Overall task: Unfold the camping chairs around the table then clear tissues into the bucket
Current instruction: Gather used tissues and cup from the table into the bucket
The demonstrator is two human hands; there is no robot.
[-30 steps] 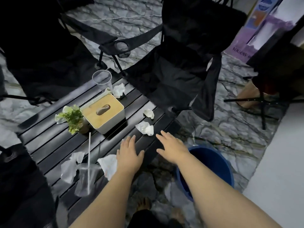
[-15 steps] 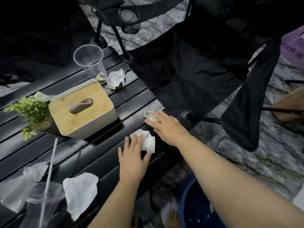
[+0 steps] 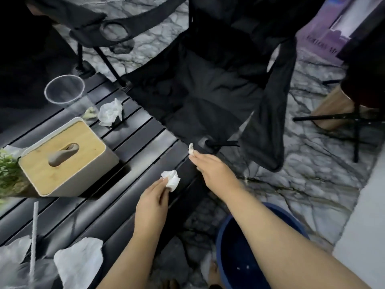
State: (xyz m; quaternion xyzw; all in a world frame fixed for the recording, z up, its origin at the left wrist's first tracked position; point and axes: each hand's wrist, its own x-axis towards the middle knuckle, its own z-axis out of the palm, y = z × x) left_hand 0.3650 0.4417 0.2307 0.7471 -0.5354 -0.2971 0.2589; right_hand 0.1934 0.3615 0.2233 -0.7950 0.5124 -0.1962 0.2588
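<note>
My left hand (image 3: 153,203) pinches a crumpled white tissue (image 3: 171,178) just above the black slatted table (image 3: 133,130). My right hand (image 3: 212,168) holds a small tissue ball (image 3: 190,148) in its fingertips at the table's right edge. Another crumpled tissue (image 3: 110,112) lies near the clear cup (image 3: 64,91) at the far side. Flat tissues (image 3: 80,261) lie at the near left, a second one (image 3: 12,250) beside it. The blue bucket (image 3: 245,265) stands on the floor under my right forearm. An unfolded black camping chair (image 3: 212,86) faces the table.
A tissue box with a wooden lid (image 3: 64,157) and a small green plant (image 3: 9,174) sit on the table's left. A white straw (image 3: 34,232) stands in a near cup. A second chair's armrest with a cup holder (image 3: 113,31) is behind. A tripod leg (image 3: 337,117) crosses the marbled floor.
Both hands have closed on their tissues and lifted them off the table; half a second ago they lay flat over them. The view has shifted closer.
</note>
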